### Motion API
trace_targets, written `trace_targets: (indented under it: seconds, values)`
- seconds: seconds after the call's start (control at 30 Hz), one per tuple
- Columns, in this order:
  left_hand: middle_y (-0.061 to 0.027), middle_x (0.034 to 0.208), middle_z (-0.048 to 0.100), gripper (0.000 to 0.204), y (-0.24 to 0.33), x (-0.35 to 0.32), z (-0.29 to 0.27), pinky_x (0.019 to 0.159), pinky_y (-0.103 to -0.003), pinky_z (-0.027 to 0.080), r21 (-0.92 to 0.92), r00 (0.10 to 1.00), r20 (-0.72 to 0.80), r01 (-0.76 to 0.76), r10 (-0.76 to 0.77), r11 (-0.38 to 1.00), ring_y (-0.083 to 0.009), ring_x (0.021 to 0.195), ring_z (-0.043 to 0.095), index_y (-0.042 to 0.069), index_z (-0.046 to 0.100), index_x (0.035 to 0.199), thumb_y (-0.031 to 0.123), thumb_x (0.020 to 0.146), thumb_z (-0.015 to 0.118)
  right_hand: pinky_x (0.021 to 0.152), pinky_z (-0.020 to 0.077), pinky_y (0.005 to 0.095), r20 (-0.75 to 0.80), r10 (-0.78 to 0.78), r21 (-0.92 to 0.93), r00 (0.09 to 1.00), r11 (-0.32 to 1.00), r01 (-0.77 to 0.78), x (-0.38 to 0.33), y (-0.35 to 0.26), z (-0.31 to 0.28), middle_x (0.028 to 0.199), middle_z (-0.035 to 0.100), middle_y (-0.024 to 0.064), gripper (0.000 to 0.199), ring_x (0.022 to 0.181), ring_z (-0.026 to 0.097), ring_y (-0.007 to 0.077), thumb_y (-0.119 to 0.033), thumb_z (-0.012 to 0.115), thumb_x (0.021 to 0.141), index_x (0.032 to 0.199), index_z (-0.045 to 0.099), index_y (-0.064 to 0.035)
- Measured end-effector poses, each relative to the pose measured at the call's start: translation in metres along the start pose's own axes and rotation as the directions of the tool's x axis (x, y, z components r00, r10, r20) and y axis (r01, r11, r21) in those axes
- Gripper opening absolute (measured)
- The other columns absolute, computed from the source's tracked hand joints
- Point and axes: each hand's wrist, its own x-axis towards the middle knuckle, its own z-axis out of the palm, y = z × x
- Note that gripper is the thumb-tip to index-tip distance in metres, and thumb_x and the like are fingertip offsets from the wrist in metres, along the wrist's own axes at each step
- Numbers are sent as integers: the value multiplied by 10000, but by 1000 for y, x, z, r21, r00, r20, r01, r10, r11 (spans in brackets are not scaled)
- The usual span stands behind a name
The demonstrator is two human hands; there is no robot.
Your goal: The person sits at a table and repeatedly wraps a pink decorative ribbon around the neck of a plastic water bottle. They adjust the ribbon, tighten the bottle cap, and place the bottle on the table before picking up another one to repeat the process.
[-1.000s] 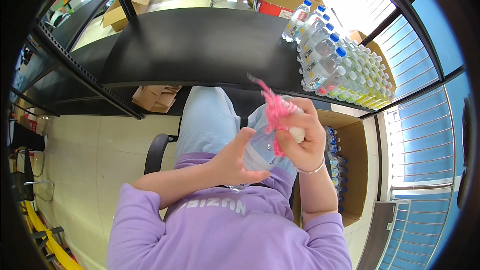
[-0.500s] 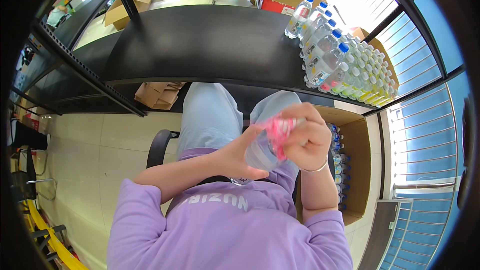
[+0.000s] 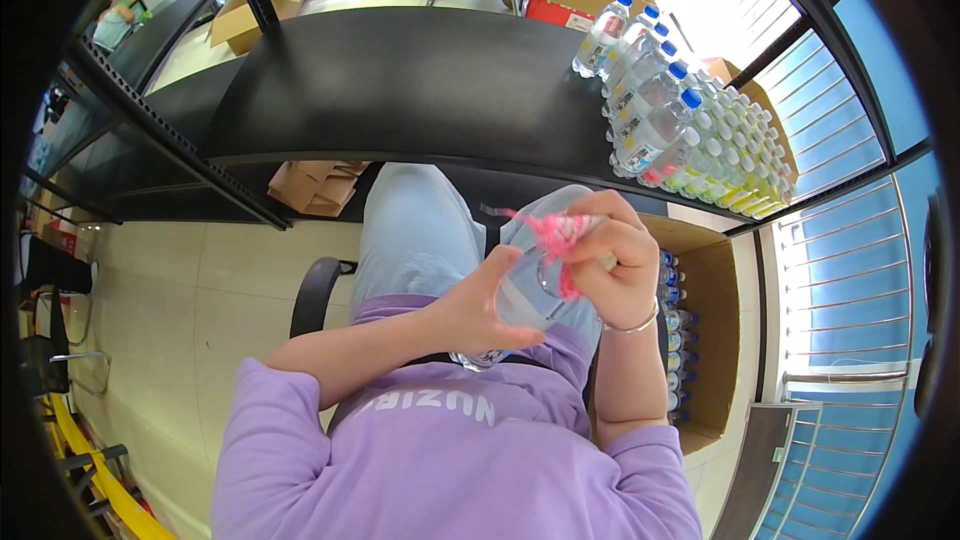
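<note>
A clear plastic water bottle (image 3: 515, 305) is steadied over the lap, the left hand (image 3: 470, 312) clamped round its body, while a pink frilly ribbon (image 3: 556, 240) is pinched at the neck by the right hand (image 3: 615, 265), fingers closed.

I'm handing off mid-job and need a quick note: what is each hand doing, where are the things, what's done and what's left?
Left hand: grips the clear plastic bottle over the lap.
Right hand: holds the pink ribbon at the bottle's top.
Elsewhere: a cluster of water bottles stands on the black table; more lie in the cardboard box on the right.
Done: the ribbon is at the bottle.
Left: whether it is tied cannot be seen; finish it.
</note>
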Motion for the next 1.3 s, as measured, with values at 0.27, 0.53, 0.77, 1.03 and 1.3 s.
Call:
trace_targets:
  seconds: [0.27,0.53,0.77,1.03,1.3]
  values:
    - [-143,1141,424,804,5,-1,-7,912,-317,355,-35,987,160,18,-13,999,-212,1089,421,26,260,1214,226,619,762,682,436,362,98,-326,696,940,698,169,4,23,2,899,536,135,101,775,515,251,39,614,584,636,576,-38]
    - [-115,1055,461,753,-2,1,-11,866,-329,382,-179,998,15,63,-61,982,-195,1012,464,45,273,1202,184,635,749,1029,253,489,-53,72,726,996,688,-11,-26,34,14,1432,126,158,1008,1296,222,356,-300,697,600,1374,60,-198]
    - [-115,1017,466,738,-1,1,-17,816,-318,410,-203,987,-51,137,-150,970,-181,966,486,40,284,1202,176,639,742,1052,197,433,114,67,779,991,614,-131,-40,41,16,1406,219,143,907,1309,217,299,-123,615,575,1370,177,-96]
    - [-112,1060,461,659,0,4,-20,851,-332,414,-266,983,-117,109,-144,958,-174,1016,476,27,295,1184,131,683,711,1010,232,317,286,497,487,819,661,-571,-69,40,2,1327,343,111,536,1238,302,166,-144,423,859,1343,247,7]
    - [-118,1083,453,677,8,2,-20,872,-336,397,-220,987,-74,125,-144,967,-179,1055,451,16,284,1185,148,681,717,708,413,235,-42,678,383,734,690,-615,-28,36,23,894,523,30,405,788,483,83,-377,264,959,1066,459,-38]
